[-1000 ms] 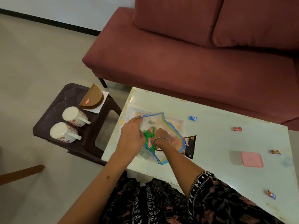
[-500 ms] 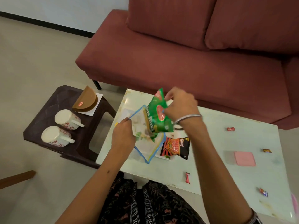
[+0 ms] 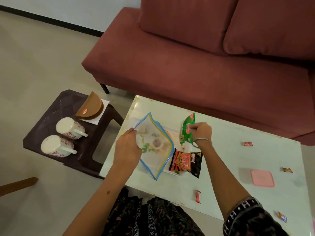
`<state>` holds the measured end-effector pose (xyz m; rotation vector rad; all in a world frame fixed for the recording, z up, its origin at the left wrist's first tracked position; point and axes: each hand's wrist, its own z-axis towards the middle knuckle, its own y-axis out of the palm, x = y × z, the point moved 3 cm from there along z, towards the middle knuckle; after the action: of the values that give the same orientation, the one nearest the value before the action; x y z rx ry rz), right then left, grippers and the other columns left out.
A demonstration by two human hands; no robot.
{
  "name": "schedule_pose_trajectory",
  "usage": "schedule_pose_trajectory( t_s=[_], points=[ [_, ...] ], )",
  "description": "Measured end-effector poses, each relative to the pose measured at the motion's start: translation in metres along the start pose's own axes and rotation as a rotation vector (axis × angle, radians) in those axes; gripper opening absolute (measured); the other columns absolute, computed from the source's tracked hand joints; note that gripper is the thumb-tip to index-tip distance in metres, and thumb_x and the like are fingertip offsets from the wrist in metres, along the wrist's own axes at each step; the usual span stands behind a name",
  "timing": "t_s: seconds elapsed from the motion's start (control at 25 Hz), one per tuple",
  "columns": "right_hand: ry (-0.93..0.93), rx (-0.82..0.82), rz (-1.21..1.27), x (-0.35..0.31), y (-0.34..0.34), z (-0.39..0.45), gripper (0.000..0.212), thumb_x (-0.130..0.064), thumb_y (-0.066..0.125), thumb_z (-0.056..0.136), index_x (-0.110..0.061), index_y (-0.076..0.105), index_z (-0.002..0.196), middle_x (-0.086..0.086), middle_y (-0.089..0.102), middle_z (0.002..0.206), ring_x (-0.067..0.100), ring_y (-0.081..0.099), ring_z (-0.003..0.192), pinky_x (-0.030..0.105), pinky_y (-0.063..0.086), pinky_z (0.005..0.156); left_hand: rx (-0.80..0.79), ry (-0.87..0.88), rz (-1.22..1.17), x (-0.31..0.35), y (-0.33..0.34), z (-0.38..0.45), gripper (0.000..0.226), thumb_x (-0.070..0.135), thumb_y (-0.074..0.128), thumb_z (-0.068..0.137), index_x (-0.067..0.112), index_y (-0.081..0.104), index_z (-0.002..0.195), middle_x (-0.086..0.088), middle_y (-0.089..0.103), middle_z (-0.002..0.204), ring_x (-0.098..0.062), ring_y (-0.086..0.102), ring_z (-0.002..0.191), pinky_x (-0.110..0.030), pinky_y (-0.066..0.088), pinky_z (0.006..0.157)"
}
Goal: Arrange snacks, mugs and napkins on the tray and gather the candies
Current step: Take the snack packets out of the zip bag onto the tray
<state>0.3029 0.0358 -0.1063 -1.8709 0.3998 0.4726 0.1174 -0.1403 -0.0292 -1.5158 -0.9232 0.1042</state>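
Observation:
My left hand (image 3: 127, 147) pinches the near-left edge of a clear zip bag (image 3: 154, 147) with blue and yellow edges, held up over the white tray (image 3: 172, 172). My right hand (image 3: 201, 132) grips a green snack packet (image 3: 187, 129), lowered onto the tray's far right side. A black and orange snack packet (image 3: 186, 161) lies on the tray's right edge. Two white floral mugs (image 3: 69, 127) (image 3: 56, 146) lie on the dark stool (image 3: 51, 114), beside a brown napkin holder (image 3: 91, 107). Wrapped candies (image 3: 247, 143) (image 3: 287, 169) (image 3: 197, 196) (image 3: 281, 216) are scattered over the white table (image 3: 221, 167).
A pink square lid (image 3: 262, 178) lies on the table's right side. A maroon sofa (image 3: 204, 65) runs along the far edge of the table. The stool stands left of the table. A wooden piece (image 3: 17, 184) sticks in at the lower left.
My right hand pulled the green packet out of the zip bag, lifted it, then carried it right and down onto the tray. My left hand kept hold of the bag.

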Motion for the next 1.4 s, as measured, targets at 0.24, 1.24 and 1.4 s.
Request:
schedule_pose_trajectory(
  t_s=[0.24,1.24,1.4],
  points=[
    [0.169,-0.175,0.076,0.061,0.059,0.027,0.023,-0.004,0.058,0.085,-0.009,0.074,0.101,0.016,0.072,0.104,0.034,0.063,0.098,0.029,0.047,0.080,-0.010,-0.016,-0.020,0.000,0.012,0.003,0.050,-0.004,0.052,0.080,0.007,0.051,0.129,-0.004,0.051,0.139,-0.023,0.052,0.121,-0.029,0.042,0.100],
    [0.545,-0.089,0.096,0.146,0.069,0.017,0.051,-0.022,0.060,0.087,-0.006,0.045,0.133,0.020,0.044,0.138,0.035,0.044,0.126,0.038,0.039,0.101,-0.025,0.028,-0.060,-0.008,0.027,0.000,0.048,-0.004,0.047,0.083,0.009,0.051,0.129,-0.002,0.052,0.138,-0.019,0.051,0.122,-0.024,0.041,0.099],
    [0.485,0.132,0.240,0.116,0.079,-0.014,0.035,-0.021,0.057,0.088,-0.006,0.058,0.119,0.024,0.053,0.125,0.040,0.055,0.110,0.038,0.044,0.090,0.007,0.054,-0.115,-0.005,0.030,-0.001,0.050,-0.006,0.047,0.081,0.008,0.052,0.128,-0.005,0.057,0.132,-0.021,0.054,0.118,-0.022,0.041,0.096]
  ],
)
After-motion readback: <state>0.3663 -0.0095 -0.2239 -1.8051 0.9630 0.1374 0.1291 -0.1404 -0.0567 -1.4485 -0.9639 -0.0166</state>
